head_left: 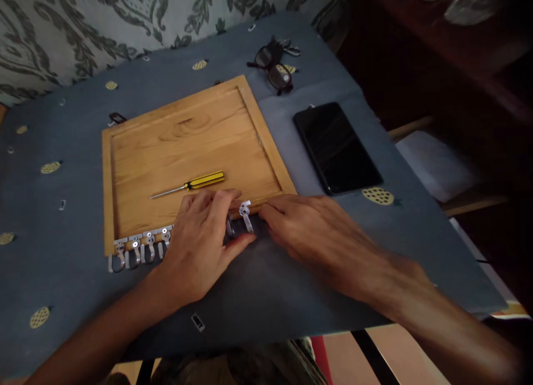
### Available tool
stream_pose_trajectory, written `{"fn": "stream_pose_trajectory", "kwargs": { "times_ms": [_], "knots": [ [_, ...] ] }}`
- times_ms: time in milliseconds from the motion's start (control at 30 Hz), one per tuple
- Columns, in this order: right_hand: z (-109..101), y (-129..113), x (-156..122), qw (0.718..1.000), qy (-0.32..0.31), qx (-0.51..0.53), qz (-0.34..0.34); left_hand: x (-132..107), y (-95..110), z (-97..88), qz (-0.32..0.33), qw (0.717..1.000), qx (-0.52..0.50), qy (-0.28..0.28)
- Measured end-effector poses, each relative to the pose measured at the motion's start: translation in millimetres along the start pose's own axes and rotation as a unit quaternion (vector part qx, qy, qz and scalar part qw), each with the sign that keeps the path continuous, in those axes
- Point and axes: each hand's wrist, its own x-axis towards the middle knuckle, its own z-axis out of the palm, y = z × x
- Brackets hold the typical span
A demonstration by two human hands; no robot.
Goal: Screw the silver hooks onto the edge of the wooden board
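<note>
A framed wooden board (179,146) lies on the table, with a row of small silver metal hooks (150,247) along its near edge. My left hand (204,246) rests over that edge and covers part of the row. Its thumb is stretched out, apart from the fingers, with the tip by the lower end of another metal hook (246,216). At the board's near right corner is my right hand (308,229), closed, its thumb and fingertips pressed together at the rim. Whatever lies between them is hidden. On the board lies a screwdriver (206,180) with a yellow and black handle.
To the board's right lies a black smartphone (337,146). Folded glasses (272,69) and a keyring (289,47) are behind it. A dark loop (117,118) sticks out at the board's far left corner. A patterned blue-grey cloth (62,224) covers the table, which stands by a patterned wall.
</note>
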Motion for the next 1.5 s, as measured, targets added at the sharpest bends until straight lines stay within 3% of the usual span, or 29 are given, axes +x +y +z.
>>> {"fn": "stream_pose_trajectory", "kwargs": {
  "times_ms": [233,467,733,1067,1267,1500],
  "knots": [
    [7.1,7.2,-8.6,0.998,0.01,0.066,0.004,0.7,-0.8,1.3,0.009,1.0,0.003,0.005],
    [-3.3,4.6,-3.8,0.993,-0.055,0.108,0.007,1.4,-1.0,2.8,0.01,1.0,-0.007,0.011],
    [-2.5,6.1,-0.1,0.995,-0.054,0.082,0.018,1.5,-2.6,4.0,0.028,0.999,-0.019,0.013],
    [-1.5,1.9,-1.9,0.979,0.021,0.188,0.076,-0.8,-4.1,2.7,0.017,0.998,-0.052,0.009],
    [2.8,-3.5,-4.0,0.968,0.1,0.209,0.093,-0.5,-5.0,4.6,0.003,0.998,-0.061,-0.005],
    [8.6,-4.2,-1.2,0.958,0.123,0.249,0.064,0.0,-2.6,4.7,0.002,0.999,-0.049,0.008]
  ]
}}
